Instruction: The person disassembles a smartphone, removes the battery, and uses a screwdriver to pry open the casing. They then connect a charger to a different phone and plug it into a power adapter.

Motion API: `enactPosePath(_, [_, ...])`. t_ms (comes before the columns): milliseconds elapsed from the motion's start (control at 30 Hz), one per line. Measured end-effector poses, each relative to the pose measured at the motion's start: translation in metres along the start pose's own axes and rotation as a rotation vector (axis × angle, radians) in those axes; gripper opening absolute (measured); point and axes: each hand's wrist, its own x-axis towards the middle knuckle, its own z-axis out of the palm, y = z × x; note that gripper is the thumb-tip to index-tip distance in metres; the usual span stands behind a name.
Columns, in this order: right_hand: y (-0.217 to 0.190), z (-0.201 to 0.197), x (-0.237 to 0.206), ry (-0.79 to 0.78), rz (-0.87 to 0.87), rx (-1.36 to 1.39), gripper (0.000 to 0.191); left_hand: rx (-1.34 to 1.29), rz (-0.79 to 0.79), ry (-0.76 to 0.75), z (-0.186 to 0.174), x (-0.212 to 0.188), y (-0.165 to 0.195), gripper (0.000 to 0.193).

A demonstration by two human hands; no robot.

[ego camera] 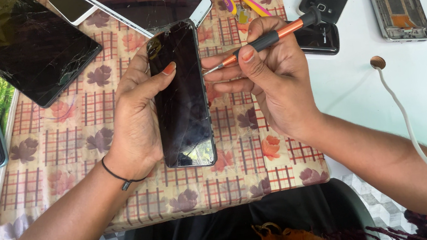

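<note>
Phone (180,94) stands lengthwise at frame centre, cracked bottom toward the wearer, clasped by the left hand (138,124). One screwdriver (263,40), pinched by the right hand (274,85), points left at its edge. Two tablets (25,48) lie upper left.

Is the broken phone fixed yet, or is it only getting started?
Only starting, it seems. The phone is closed, its cracked screen in place. The left hand holds it; the right hand points an orange screwdriver at its side edge. Nothing looks opened, so opening it and changing the glass likely remain.
</note>
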Motion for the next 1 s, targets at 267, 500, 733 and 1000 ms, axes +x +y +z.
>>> enactPosePath(267, [0.0002, -0.0005, 0.0001, -0.003, -0.002, -0.007, 0.016, -0.039, -0.032, -0.02, 0.0038, -0.0014, 0.0016, 0.041])
enactPosePath(500, [0.0003, 0.0002, -0.0001, 0.0, -0.003, -0.001, 0.016, -0.093, -0.025, -0.073, 0.0042, -0.0014, 0.0026, 0.04])
enactPosePath(733, [0.0004, -0.0003, 0.0001, 0.003, -0.006, 0.001, 0.016, -0.03, -0.013, -0.045, 0.0029, -0.0011, 0.0021, 0.041])
enactPosePath(1000, [0.0, -0.0003, -0.0005, 0.012, -0.001, -0.005, 0.016, -0.002, -0.015, 0.006, 0.0014, -0.0027, 0.0023, 0.041])
